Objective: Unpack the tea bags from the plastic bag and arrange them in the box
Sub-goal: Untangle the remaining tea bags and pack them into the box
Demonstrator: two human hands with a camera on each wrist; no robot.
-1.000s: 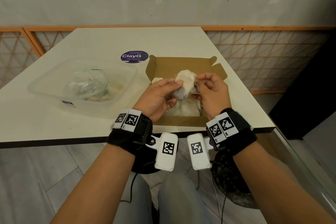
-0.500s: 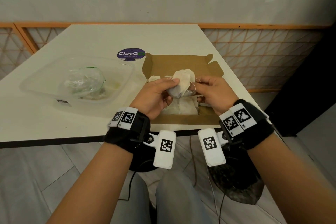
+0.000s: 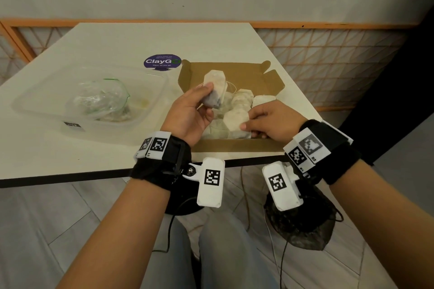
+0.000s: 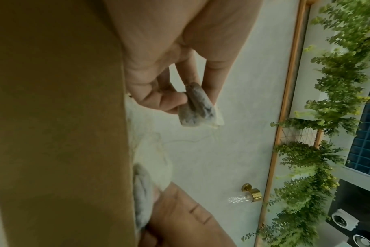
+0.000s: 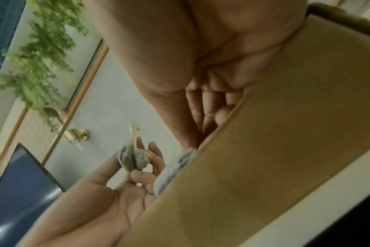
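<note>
My right hand [image 3: 273, 122] sits low over the near wall of the cardboard box [image 3: 237, 148], its grip closed on a tea bag [image 3: 236, 122] pinched between thumb and fingers, just inside that wall. More tea bags [image 3: 242, 98] lie packed on the box floor directly beyond and beside this grip, touching one another. My left hand [image 3: 190, 112] hovers above the box's left half, its grip closed around a raised tea bag [image 3: 215, 87]; the left wrist view shows the fingertips [image 4: 175, 100] and thumb pinching the bag's dark lower end, a thin string trailing loose from it. Left of that grip, on the worktop [image 3: 117, 40], stands a clear plastic tub [image 3: 32, 105] with the crumpled plastic bag [image 3: 103, 98] lying inside. Beyond the left grip, a round purple sticker [image 3: 162, 61] lies flat by the box's far left corner.
</note>
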